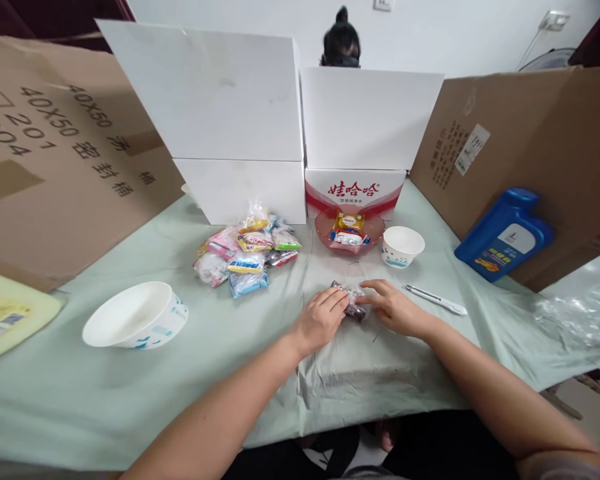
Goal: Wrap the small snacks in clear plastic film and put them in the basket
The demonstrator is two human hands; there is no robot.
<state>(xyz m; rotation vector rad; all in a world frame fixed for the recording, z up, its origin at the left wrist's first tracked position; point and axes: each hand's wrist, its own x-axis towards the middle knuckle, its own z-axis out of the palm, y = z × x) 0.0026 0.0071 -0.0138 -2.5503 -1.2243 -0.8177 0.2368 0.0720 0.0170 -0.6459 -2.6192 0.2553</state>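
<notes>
A small clear plastic packet with dark brown contents [356, 311] lies on the cloth in front of me. My left hand [323, 317] is closed over its left side, fingers together. At its right edge is my right hand [393, 310], the fingers bent around the wrapper and the index finger stretched forward; the exact grip is partly hidden. A white utility knife [436, 300] rests to the right of my right hand. Beyond the hands, a pink translucent dish [325, 230] holds several wrapped packets, with a small white paper bowl [403, 247] beside it.
Several colourful packets [247, 263] are heaped left of centre, near a larger white paper bowl [135, 317]. White boxes [240, 100] wall off the back, with a person's head behind. Cardboard boxes [80, 160] flank both sides. A blue bottle [505, 233] leans at right, near clear plastic [575, 313].
</notes>
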